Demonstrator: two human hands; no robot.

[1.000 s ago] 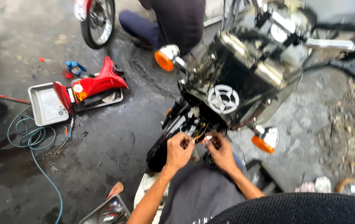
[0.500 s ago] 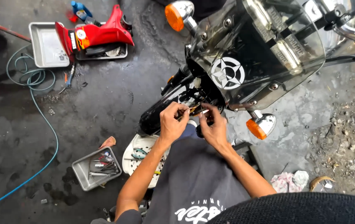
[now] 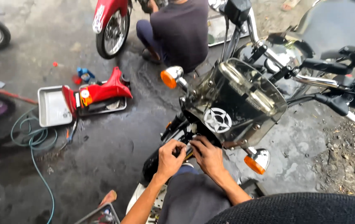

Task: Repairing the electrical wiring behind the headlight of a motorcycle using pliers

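Both hands working under the motorcycle windshield (image 3: 235,103), near the front fork. Left hand (image 3: 170,159) and right hand (image 3: 208,157) are curling around something small; part hidden, grip unclear.

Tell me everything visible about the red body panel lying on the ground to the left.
The red body panel is a glossy, plastic-looking motorcycle cover with a curved, pointed shape and a round pale mark near its left end. It lies tilted across a shallow grey metal tray on the dark wet concrete floor, away from both hands.
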